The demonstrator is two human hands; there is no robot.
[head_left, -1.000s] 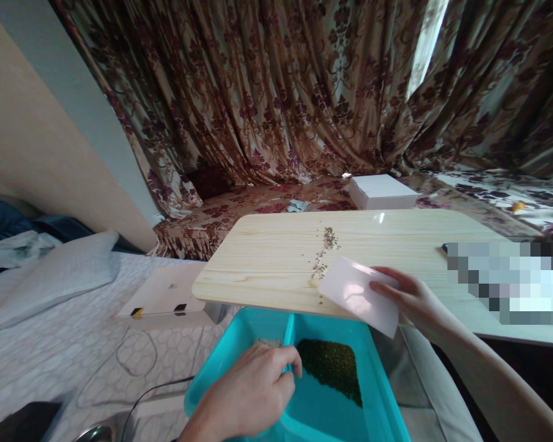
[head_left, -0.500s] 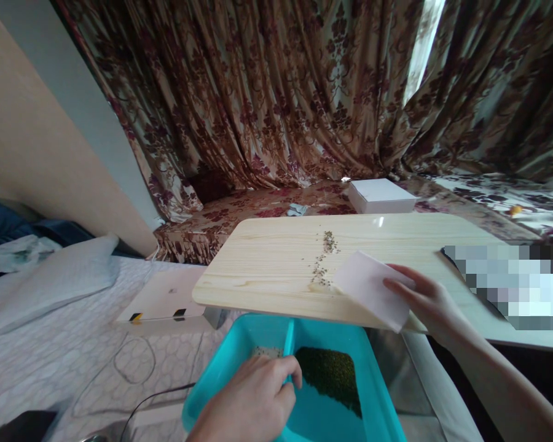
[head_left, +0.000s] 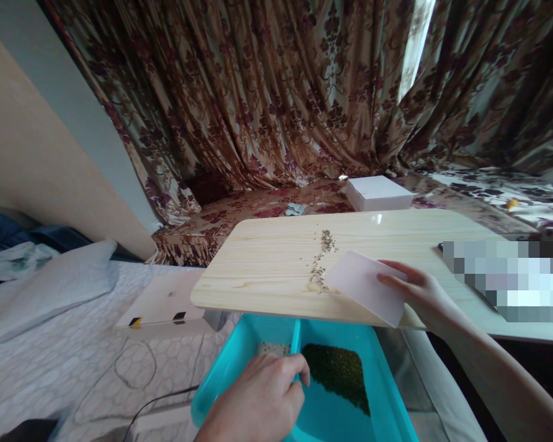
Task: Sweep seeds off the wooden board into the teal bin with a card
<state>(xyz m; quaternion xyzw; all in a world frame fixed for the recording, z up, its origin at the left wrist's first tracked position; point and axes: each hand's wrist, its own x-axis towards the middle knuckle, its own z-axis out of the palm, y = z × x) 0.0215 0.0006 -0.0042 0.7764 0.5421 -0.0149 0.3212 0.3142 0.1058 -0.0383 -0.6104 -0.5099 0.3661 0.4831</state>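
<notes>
My left hand [head_left: 262, 396] is closed over the divider of a teal two-part box [head_left: 394, 393], fingers curled round its top. In the box's right compartment lies a heap of small dark green grains [head_left: 336, 374]. Its left compartment shows a patch of pale material with dark specks [head_left: 274, 349], partly behind my hand. My right hand [head_left: 424, 291] pinches a white card [head_left: 362, 285], tilted low over the wooden table [head_left: 258, 258]. Just left of the card's edge, loose small grains [head_left: 326, 240] run in a scattered strip across the tabletop.
A pixelated dark-edged object [head_left: 511, 276] lies on the table's right end. Behind the table sits a white box [head_left: 380, 191]. At left, a flat white box [head_left: 166, 298], cables [head_left: 156, 399] and a pillow [head_left: 59, 282] are on the bed.
The teal box has shifted slightly right under the table's front edge, together with my left hand. My right hand and the card have moved slightly left towards the scattered grains.
</notes>
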